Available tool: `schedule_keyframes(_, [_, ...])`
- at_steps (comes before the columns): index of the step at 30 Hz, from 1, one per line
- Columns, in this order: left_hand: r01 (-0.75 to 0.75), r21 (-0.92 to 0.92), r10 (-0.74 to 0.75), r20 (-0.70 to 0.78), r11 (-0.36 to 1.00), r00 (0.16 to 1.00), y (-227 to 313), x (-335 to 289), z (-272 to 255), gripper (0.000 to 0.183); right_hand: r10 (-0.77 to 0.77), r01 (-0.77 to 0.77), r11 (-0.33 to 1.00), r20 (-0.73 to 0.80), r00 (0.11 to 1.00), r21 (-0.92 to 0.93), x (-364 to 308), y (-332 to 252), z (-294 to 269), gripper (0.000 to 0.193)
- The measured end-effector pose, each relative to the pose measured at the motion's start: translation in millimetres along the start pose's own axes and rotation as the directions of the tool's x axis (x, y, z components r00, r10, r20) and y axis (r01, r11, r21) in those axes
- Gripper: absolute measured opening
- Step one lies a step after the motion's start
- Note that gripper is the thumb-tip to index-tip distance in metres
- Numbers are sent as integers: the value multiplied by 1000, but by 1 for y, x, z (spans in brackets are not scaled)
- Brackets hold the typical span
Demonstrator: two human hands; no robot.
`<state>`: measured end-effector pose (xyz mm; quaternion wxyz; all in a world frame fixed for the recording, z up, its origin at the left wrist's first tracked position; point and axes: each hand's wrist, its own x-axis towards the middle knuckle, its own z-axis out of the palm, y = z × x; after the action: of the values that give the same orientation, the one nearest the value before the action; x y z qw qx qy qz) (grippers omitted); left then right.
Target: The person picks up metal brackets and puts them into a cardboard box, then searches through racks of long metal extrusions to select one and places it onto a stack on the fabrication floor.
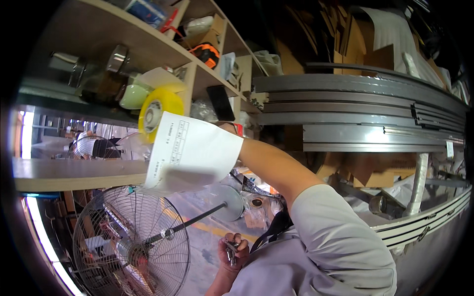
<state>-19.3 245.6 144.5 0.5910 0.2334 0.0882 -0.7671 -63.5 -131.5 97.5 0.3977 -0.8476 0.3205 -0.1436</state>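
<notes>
My left hand (232,252) is low in the middle, near my body, its fingers curled round small shiny metal pieces (230,253); their exact kind is too small to make out. My right arm stretches up and across to the shelves. A white printed sheet of paper (197,148) covers most of my right hand (228,128), so its fingers are hidden and its grip does not show. Right beside that hand is a dark phone (220,103), in front of a shelf compartment. A yellow roll of tape (160,112) touches the sheet's upper left edge.
Wooden shelves (126,24) hold an orange-and-black tape measure (205,54), glass jars (117,61) and plastic bags. Long grey metal profiles (345,106) are stacked at right, with cardboard (365,44) behind. A caged standing fan (131,246) occupies the lower left; its round base (228,201) rests on the floor.
</notes>
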Motion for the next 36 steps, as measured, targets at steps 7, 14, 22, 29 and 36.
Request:
schedule_keyframes(7, [-57, -13, 57, 3, 998, 998, 2, -4, 0, 23, -27, 27, 994, 2, 1000, 106, 8, -10, -3, 24])
schedule_keyframes(14, [-38, -56, 37, -20, 998, 999, 5, -5, -1, 22, -49, 50, 966, -11, 999, 255, 9, -12, -7, 22])
schedule_keyframes(22, [-61, -110, 58, -23, 992, 998, 10, -11, -7, 21, -53, 68, 869, -44, 998, 490, -6, -1, -13, 21])
schedule_keyframes(29, [-23, -123, 25, 13, 992, 1000, 16, -9, -9, 21, 27, 157, 555, -206, 978, 817, -33, 2, -18, 20])
schedule_keyframes(36, [145, -102, -144, 13, 984, 989, 38, 12, -6, 23, 811, 328, 231, -368, 455, 916, -130, 8, -14, 12])
